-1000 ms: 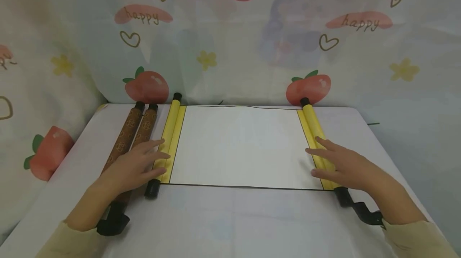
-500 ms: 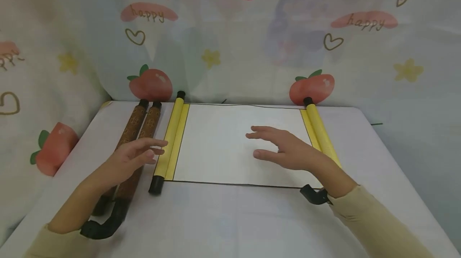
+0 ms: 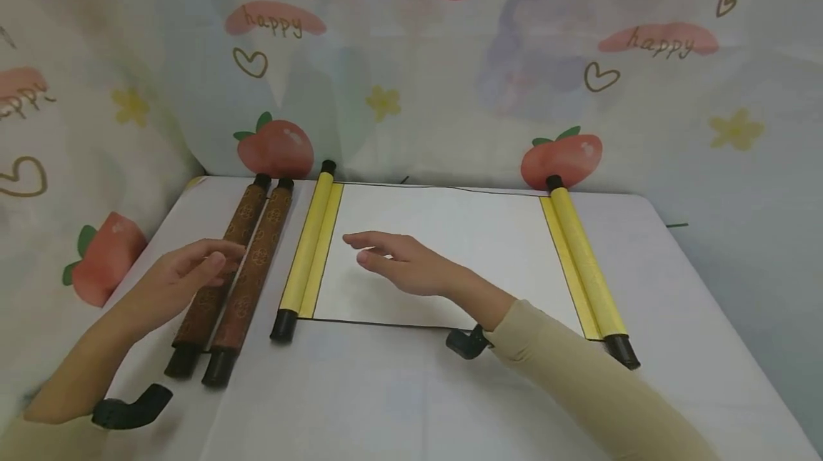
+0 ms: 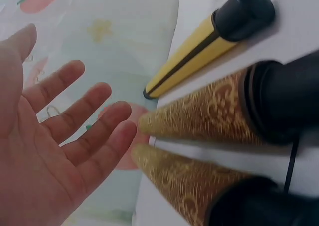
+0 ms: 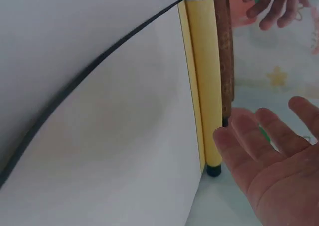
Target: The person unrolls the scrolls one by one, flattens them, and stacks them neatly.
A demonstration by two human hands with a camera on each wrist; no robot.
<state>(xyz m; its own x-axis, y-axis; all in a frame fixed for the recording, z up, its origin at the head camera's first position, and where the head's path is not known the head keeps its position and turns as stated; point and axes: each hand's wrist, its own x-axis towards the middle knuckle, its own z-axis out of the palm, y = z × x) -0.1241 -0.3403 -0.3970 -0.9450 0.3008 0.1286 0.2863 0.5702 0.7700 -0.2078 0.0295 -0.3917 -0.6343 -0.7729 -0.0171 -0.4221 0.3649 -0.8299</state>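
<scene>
An unrolled scroll [image 3: 489, 246] lies flat, its white sheet blank and bordered in yellow. Its left yellow roller [image 3: 307, 246] and right yellow roller [image 3: 588, 261] have black end caps. To the left lie two brown patterned rollers [image 3: 253, 268] side by side, also black-capped; the left wrist view shows their near ends. My left hand [image 3: 183, 279] hovers over the outer brown roller, fingers loosely bent and holding nothing. Above the white sheet, near the left yellow roller, is my right hand [image 3: 411, 264], palm down, fingers extended and empty.
The white table [image 3: 360, 389] meets a hanging cloth backdrop [image 3: 437, 118] printed with red fruit, hearts and "happy". A black curved piece is attached at the left wrist [image 3: 131, 407] and another at the right wrist [image 3: 466, 343].
My right hand has moved left from the right yellow roller across the sheet. My left hand has drawn back left from the left yellow roller to over the brown rollers. The scroll stays spread out.
</scene>
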